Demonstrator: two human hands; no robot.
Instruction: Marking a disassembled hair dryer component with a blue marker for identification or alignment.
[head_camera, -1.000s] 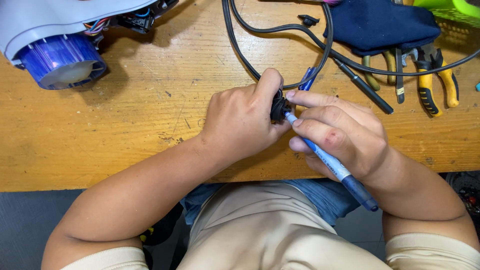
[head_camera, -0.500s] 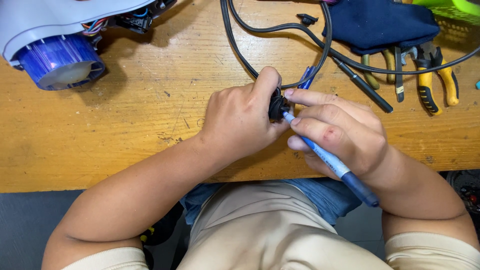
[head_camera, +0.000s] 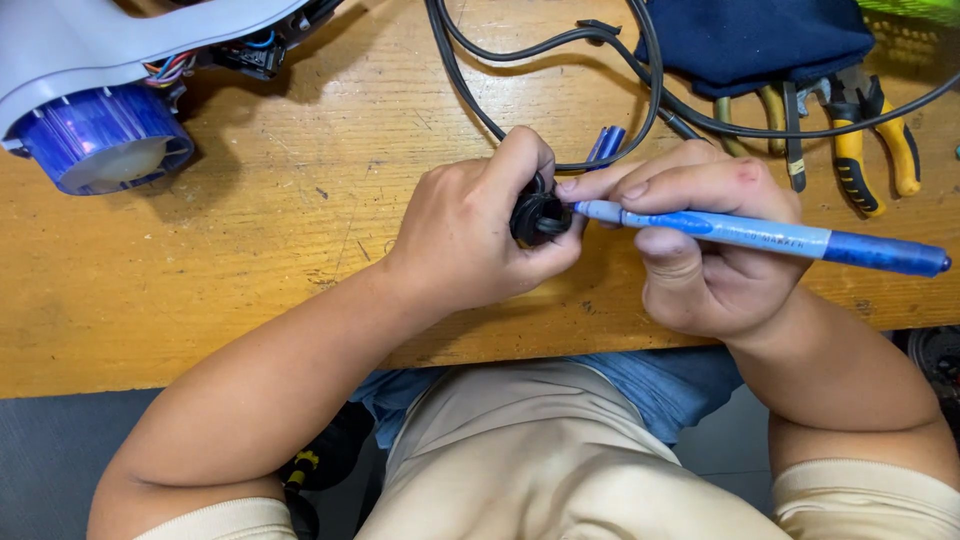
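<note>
Hands pinching a small black round plastic part (head_camera: 538, 217) while a blue marker pen meets it.

Left hand (head_camera: 478, 235) has its grip closed around the black part, thumb and fingers wrapped about its rim, just above the near edge of the worn yellow wooden table (head_camera: 250, 270). Right hand (head_camera: 705, 245) has its grip closed on the blue marker pen (head_camera: 760, 235), tip touching the part. The part looks light, stiff and smooth, so it may slip; the rim seems the safest hold. A black cable (head_camera: 560, 60) loops behind, beside a small blue cap (head_camera: 606, 145). Farther right lie yellow-handled pliers (head_camera: 875, 150) and a dark blue cloth pouch (head_camera: 755, 40); far left sits a grey appliance with a blue ribbed end (head_camera: 100, 140).
</note>
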